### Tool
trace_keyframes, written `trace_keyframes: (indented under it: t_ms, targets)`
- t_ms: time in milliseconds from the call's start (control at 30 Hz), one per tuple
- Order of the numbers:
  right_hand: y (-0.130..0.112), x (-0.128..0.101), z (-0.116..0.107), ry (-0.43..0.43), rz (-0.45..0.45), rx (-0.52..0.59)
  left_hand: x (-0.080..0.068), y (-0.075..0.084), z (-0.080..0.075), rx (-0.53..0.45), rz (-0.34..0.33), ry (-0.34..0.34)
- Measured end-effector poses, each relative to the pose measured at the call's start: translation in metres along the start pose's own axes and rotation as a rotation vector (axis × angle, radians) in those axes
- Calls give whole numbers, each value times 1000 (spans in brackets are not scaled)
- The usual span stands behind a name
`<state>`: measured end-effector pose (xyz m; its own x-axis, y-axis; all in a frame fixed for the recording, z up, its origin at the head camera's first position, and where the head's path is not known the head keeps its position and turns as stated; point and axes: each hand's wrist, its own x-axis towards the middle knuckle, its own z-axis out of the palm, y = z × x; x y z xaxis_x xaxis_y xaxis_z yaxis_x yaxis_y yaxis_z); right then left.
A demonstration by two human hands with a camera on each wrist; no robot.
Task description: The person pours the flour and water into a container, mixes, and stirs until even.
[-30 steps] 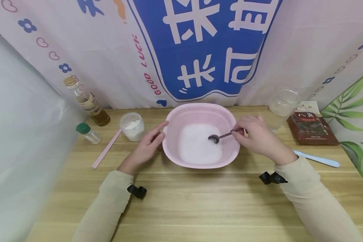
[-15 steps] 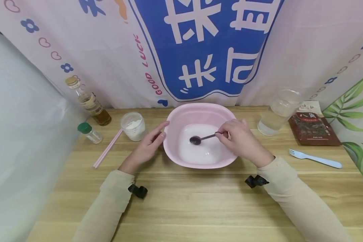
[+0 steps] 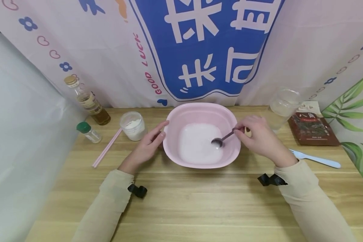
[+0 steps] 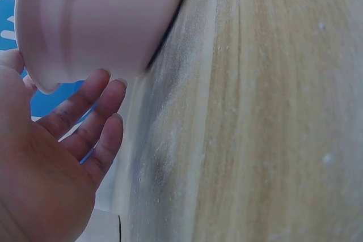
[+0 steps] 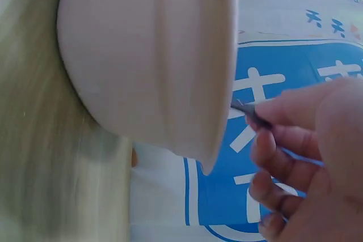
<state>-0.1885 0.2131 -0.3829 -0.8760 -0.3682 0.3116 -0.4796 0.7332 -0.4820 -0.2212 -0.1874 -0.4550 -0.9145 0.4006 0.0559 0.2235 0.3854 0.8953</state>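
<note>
A pink basin [image 3: 199,112] stands mid-table with white liquid [image 3: 196,146] in its bottom. My right hand [image 3: 260,139] pinches the handle of a small metal spoon [image 3: 222,138], whose bowl dips into the liquid at the basin's right side. In the right wrist view the fingers [image 5: 295,140] hold the dark spoon handle [image 5: 249,111] just over the basin's rim [image 5: 221,72]. My left hand [image 3: 148,144] rests with straight fingers against the basin's left outer wall [image 4: 96,21]; its fingers [image 4: 93,123] lie beside it.
Left of the basin stand a small jar of white powder [image 3: 133,125], pink chopsticks [image 3: 106,148], a green-capped shaker [image 3: 88,132] and an oil bottle [image 3: 87,101]. At the right are a clear cup [image 3: 282,106], a dark red packet [image 3: 313,129] and a pale blue fork [image 3: 316,159].
The right hand swept the spoon from the basin's right side to its left-centre, then back to the right. The left hand stayed at the basin's wall.
</note>
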Motion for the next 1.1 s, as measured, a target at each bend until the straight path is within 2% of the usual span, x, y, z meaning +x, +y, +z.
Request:
trace_keyframes:
  t_ms: [167,267,400,533,667,767,933,1033,1100]
  targets:
    - [-2,1,13,-78,-62,127,0,0,0,-1,3,-1]
    - [-9,7,28,-98,-90,147,0,0,0,-1,4,-1]
    - [-21,14,43,-91,-88,73,-1,-1,0,-9,7,-1]
    - [-27,21,49,-33,-47,-44,0,-1,1,-14,10,1]
    - [-25,23,43,25,18,-149,0,-1,1,-16,7,3]
    - [-18,20,32,51,47,-171,0,0,1,-15,2,1]
    - [-6,9,10,73,16,-79,0,1,0,-9,-8,-1]
    - [-2,3,3,44,-23,-5,0,0,0,-4,-7,-3]
    - [-2,2,3,-6,-38,59,0,0,0,-1,-4,-2]
